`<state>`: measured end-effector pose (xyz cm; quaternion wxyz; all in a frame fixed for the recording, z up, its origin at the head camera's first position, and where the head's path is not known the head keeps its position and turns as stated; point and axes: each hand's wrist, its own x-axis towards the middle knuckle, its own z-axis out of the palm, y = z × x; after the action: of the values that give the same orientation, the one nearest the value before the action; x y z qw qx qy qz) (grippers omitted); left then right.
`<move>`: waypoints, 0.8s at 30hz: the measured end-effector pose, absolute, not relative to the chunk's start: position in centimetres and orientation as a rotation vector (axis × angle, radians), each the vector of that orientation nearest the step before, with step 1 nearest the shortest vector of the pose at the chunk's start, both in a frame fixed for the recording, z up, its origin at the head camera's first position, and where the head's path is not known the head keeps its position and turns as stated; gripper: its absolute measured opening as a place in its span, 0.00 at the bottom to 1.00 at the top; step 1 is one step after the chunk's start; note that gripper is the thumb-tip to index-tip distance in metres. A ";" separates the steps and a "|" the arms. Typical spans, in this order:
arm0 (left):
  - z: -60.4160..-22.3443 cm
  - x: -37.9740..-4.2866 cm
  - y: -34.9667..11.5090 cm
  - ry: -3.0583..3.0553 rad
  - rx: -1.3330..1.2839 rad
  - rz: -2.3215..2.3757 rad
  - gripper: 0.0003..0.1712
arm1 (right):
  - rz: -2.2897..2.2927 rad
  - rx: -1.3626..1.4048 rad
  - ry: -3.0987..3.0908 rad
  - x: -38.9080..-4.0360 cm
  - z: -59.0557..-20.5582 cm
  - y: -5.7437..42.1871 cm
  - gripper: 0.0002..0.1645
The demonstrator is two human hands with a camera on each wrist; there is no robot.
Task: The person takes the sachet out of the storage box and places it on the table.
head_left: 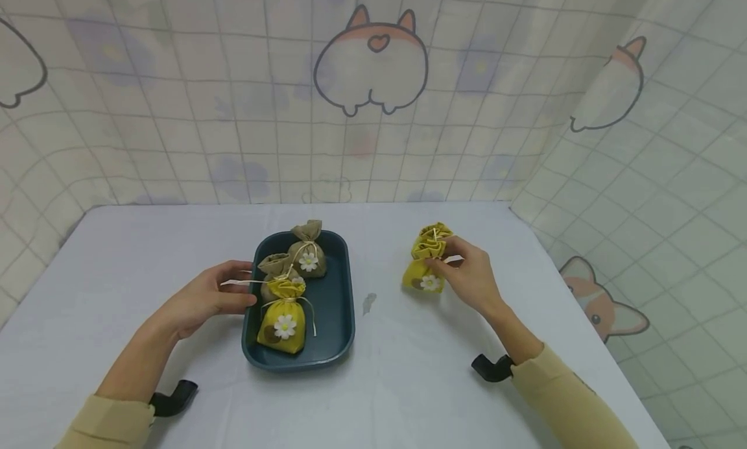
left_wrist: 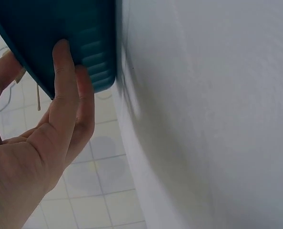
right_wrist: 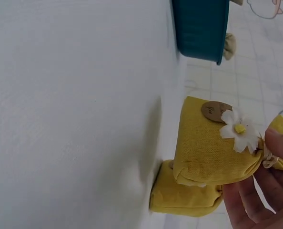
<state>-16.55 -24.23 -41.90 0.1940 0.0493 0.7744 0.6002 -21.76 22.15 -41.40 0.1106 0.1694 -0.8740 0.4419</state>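
Note:
My right hand (head_left: pixel 471 277) pinches a yellow drawstring pouch (head_left: pixel 421 277) at its tied neck, thumb on the near side. A white felt flower and a brown oval tag decorate it. In the right wrist view the pouch hangs just above the tabletop. A second yellow pouch (right_wrist: pixel 184 193) sits on the table behind it, partly hidden. To the left stands a dark teal tray (head_left: pixel 329 319). My left hand (head_left: pixel 204 300) grips its left side, with fingertips (left_wrist: pixel 63 55) against the outer wall. Inside are a yellow pouch (head_left: pixel 283 322) and two tan pouches (head_left: pixel 309 257), all with white flowers.
A white cloth covers the table (head_left: pixel 403 384). A small grey mark (head_left: pixel 369 303) shows between tray and pouches. Behind and at the sides hangs a gridded curtain (head_left: pixel 373 137) with cartoon corgis. Black wrist-camera mounts (head_left: pixel 493 369) stick out near both cuffs.

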 end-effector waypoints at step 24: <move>-42.0 -16.5 -24.4 2.160 0.151 1.702 0.47 | 1.277 0.385 -2.654 -22.7 -42.3 23.5 0.25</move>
<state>-16.52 -24.41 -41.98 0.1928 0.0536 0.7696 0.6064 -22.66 23.52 -42.30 0.0854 0.1291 -0.8902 0.4284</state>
